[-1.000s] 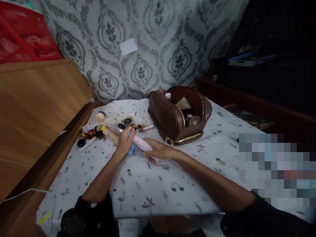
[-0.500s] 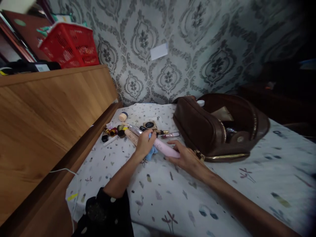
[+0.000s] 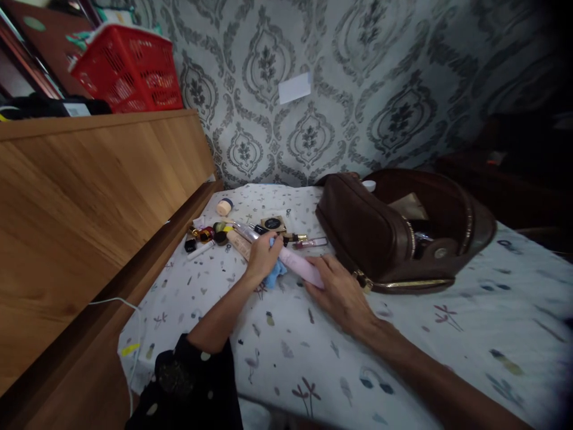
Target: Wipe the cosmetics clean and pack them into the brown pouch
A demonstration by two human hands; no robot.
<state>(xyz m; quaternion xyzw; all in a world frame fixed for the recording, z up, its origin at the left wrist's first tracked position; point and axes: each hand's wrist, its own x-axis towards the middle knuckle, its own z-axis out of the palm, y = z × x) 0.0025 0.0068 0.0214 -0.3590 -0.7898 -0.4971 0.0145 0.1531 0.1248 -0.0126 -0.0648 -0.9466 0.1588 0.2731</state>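
A pink tube (image 3: pixel 299 265) lies across the patterned white cloth (image 3: pixel 277 334) between my hands. My left hand (image 3: pixel 263 255) is closed on a small blue cloth (image 3: pixel 274 276), pressed against the tube's far end. My right hand (image 3: pixel 336 288) grips the tube's near end from the side, fingers curled on it. An open brown leather toiletry bag (image 3: pixel 380 233) lies just right of my right hand, with a bottle cap and a few items showing inside.
Several small cosmetics (image 3: pixel 233 230) lie scattered beyond my left hand: a compact, lipsticks, a small jar, tubes. A wooden headboard (image 3: pixel 89 197) runs along the left, with a red basket (image 3: pixel 128 70) on top. A white cable (image 3: pixel 111 304) hangs at the lower left. Patterned wallpaper stands behind.
The view swung left and then settled. Both hands stay on the pink tube, and my left hand with the blue cloth has barely shifted along it.
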